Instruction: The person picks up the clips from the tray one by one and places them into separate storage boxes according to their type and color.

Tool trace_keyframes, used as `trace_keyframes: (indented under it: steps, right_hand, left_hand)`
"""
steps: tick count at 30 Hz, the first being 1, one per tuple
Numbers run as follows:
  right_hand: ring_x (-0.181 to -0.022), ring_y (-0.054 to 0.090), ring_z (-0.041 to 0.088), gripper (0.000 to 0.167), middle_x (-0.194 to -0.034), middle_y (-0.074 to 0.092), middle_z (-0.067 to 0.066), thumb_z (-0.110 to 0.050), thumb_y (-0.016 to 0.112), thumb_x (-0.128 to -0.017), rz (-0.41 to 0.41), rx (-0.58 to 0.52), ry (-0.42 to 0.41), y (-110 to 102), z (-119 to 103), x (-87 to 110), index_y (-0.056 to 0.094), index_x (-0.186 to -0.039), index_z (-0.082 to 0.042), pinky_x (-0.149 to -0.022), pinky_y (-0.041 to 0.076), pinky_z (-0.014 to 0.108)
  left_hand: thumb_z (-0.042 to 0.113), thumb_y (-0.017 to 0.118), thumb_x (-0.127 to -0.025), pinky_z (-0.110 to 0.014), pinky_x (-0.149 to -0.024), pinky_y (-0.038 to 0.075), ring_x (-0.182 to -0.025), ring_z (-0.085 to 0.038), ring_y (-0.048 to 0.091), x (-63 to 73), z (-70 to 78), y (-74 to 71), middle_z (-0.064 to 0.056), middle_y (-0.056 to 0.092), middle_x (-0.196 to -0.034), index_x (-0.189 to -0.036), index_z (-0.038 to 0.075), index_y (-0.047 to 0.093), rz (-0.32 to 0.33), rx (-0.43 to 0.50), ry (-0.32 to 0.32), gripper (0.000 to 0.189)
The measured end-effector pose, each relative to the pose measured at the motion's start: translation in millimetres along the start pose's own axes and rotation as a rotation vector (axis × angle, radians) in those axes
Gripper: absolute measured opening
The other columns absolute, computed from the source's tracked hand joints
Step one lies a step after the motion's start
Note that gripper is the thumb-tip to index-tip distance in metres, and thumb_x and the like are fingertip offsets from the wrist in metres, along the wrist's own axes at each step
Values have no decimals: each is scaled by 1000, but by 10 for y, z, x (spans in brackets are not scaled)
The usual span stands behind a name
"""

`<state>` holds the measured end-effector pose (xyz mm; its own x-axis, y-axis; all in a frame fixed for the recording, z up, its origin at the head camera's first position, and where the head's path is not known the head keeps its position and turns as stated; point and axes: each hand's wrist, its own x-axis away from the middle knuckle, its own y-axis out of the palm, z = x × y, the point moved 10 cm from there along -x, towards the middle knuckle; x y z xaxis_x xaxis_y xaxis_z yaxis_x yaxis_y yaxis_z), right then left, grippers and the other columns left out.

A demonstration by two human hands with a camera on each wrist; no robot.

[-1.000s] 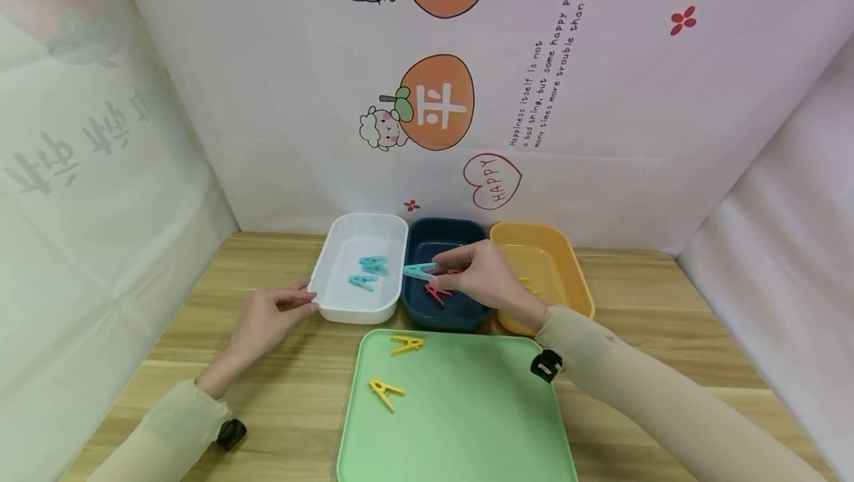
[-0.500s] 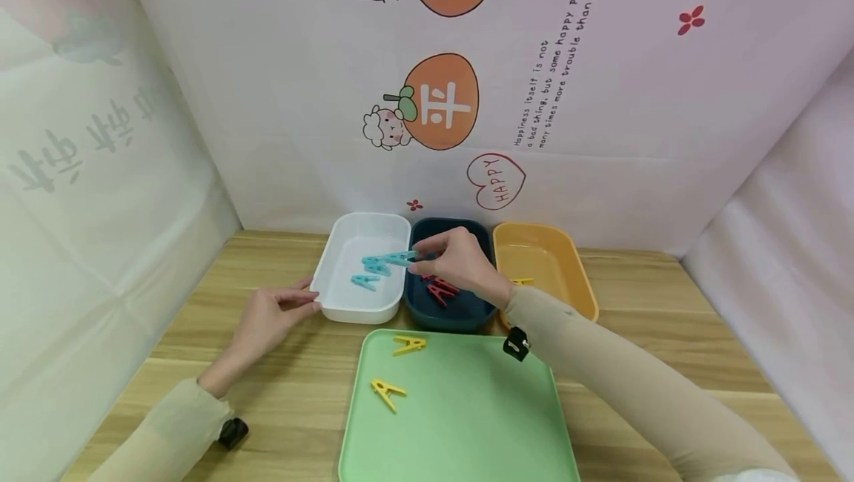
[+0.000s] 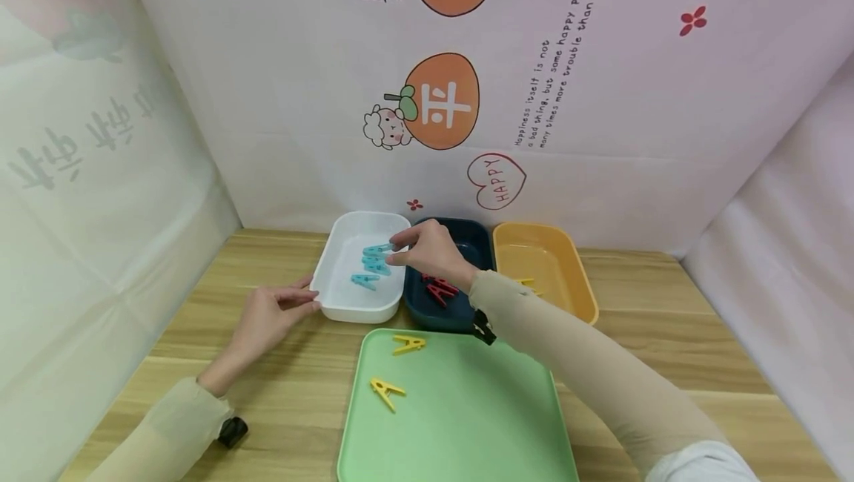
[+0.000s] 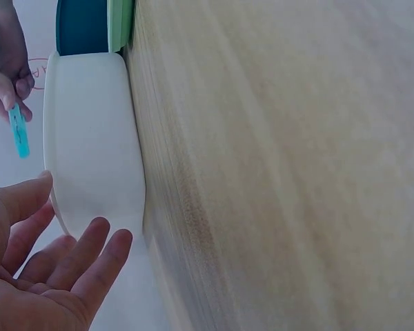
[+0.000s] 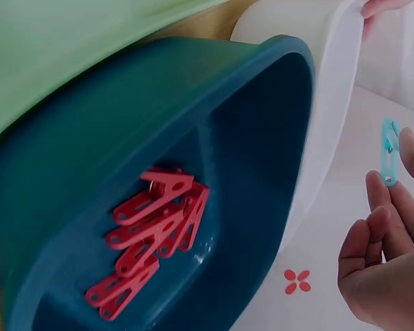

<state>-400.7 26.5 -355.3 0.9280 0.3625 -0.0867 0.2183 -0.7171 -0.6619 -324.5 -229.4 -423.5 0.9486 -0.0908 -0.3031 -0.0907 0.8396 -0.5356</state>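
My right hand (image 3: 437,251) pinches a light-blue clothespin (image 5: 389,155) between thumb and fingertips, over the right side of the white bin (image 3: 353,313). Inside that bin lie more light-blue clothespins (image 3: 364,282), and the held one overlaps them in the head view. At the bin's left front corner is my left hand (image 3: 263,322), its thumb (image 4: 31,196) at the rim and its other fingers loosely extended along the end wall. Several red clothespins (image 5: 152,221) are piled in the dark blue bin (image 3: 440,321), under my right wrist.
The yellow bin (image 3: 577,274) stands at the right of the row, with yellow clothespins (image 3: 525,282) inside. In front, a green tray (image 3: 467,408) bears two yellow clothespins (image 3: 385,393). A printed cloth (image 3: 300,133) hangs behind the bins.
My right hand has moved left from over the dark blue bin to the white bin, carrying the light-blue clothespin. My left hand has stayed at the white bin's corner.
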Motion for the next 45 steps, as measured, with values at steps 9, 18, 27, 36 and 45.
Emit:
trace_keyframes:
  steps: [9,18,27,36,45]
  right_hand:
    - [-110,64,22,34,-114,76,5,-23,87,-91,-9,37,36,199,5,-189,80,-121,-9,-89,59,36]
    - [-104,67,20,33,-112,77,5,-22,86,-92,-18,81,65,288,-2,-321,80,-121,-8,-86,59,32]
    - [-99,68,19,33,-109,78,5,-22,88,-90,-17,74,97,349,3,-306,81,-119,-6,-85,60,31]
    - [-117,66,25,46,-126,74,11,-23,86,-92,-42,124,104,335,-120,-245,74,-132,-4,-96,57,37]
    - [-106,63,20,24,-112,76,4,-17,80,-96,-73,102,-19,255,-287,108,80,-118,-6,-87,58,32]
  left_hand:
    - [9,86,-89,-13,-79,53,-114,-35,71,9,14,0,-16,70,-132,-106,-2,82,3,-10,7,20]
    - [8,86,-90,-14,-78,54,-114,-35,71,-6,41,18,-16,69,-132,-105,-2,82,-4,-5,13,19]
    - [7,86,-89,-15,-78,55,-114,-34,71,-11,46,33,-16,69,-132,-105,-3,81,-14,5,5,19]
    - [7,86,-90,-14,-77,55,-113,-34,72,-27,44,10,-16,69,-132,-105,-3,81,-9,-1,6,19]
    - [8,86,-90,-14,-77,54,-113,-36,72,-2,29,-16,-17,69,-132,-106,-3,81,-2,-19,1,20]
